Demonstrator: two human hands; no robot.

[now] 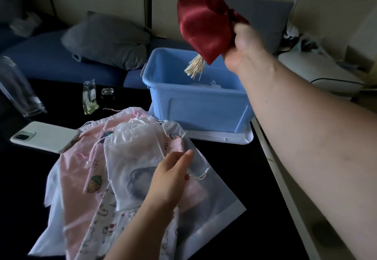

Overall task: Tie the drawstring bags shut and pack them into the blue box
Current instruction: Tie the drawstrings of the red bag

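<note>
Head view | pinches red satin drawstring bag (200,27) with fingers of right hand (240,49) | hangs just above blue plastic box (193,104) | left hand (171,176) relaxed

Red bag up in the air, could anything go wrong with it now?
Maybe. The right hand holds the red bag high over the blue box; let go from there, it might hit the rim and fall outside. Its tassel hangs loose and could snag the edge. The left hand rests on the pile of bags, which touches the phone; tugging one could drag it.
</note>
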